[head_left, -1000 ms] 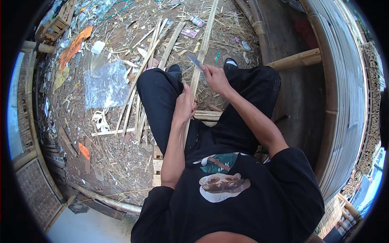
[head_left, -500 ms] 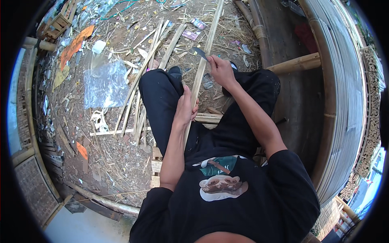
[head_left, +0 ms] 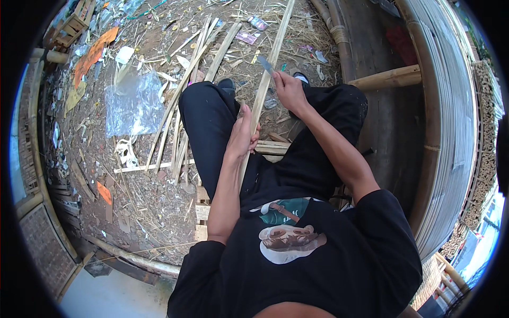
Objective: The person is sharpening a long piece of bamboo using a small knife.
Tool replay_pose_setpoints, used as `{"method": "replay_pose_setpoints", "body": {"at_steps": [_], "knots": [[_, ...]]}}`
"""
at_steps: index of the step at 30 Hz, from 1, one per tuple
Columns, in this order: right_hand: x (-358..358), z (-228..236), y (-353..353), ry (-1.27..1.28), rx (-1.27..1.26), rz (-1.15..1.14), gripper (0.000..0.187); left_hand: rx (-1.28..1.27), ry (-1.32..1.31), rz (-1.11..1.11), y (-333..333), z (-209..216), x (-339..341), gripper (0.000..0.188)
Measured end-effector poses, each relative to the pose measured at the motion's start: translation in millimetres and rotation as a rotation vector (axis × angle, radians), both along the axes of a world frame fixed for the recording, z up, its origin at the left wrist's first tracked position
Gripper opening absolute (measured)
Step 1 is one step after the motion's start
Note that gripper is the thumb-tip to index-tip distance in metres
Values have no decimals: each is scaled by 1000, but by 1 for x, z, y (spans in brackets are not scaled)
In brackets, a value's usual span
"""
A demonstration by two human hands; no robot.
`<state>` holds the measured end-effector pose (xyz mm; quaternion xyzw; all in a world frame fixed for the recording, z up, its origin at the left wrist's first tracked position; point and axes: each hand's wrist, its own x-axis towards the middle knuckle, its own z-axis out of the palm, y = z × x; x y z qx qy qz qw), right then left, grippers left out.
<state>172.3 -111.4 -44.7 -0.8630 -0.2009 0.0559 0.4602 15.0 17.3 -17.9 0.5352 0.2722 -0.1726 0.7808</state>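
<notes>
A long, pale bamboo strip (head_left: 269,71) runs from my lap between my knees out to the far ground. My left hand (head_left: 242,135) is wrapped round it near my left thigh, thumb pointing up along the strip. In my right hand (head_left: 290,91) is a knife (head_left: 265,64), its handle hidden in my closed fingers. The blade points up and to the left and lies over the strip or against its edge; whether it touches, I cannot tell.
Several bamboo strips (head_left: 183,95) lie on the littered ground left of my knees. A clear plastic sheet (head_left: 135,103) and an orange scrap (head_left: 95,55) are farther left. A bamboo pole (head_left: 389,79) and a slatted bamboo structure (head_left: 445,138) stand on the right.
The view has shifted slightly. The knife blade has turned a little and shows a brighter face. Both hands keep their hold, and the strip stays in nearly the same place.
</notes>
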Motion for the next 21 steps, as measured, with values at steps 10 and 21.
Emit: {"method": "replay_pose_setpoints", "body": {"at_steps": [10, 21], "knots": [[-24, 8, -1, 192, 41, 104, 35, 22, -20, 49, 5, 12, 3, 77], [14, 6, 2, -153, -30, 75, 26, 1, -6, 41, 5, 11, 0, 74]]}}
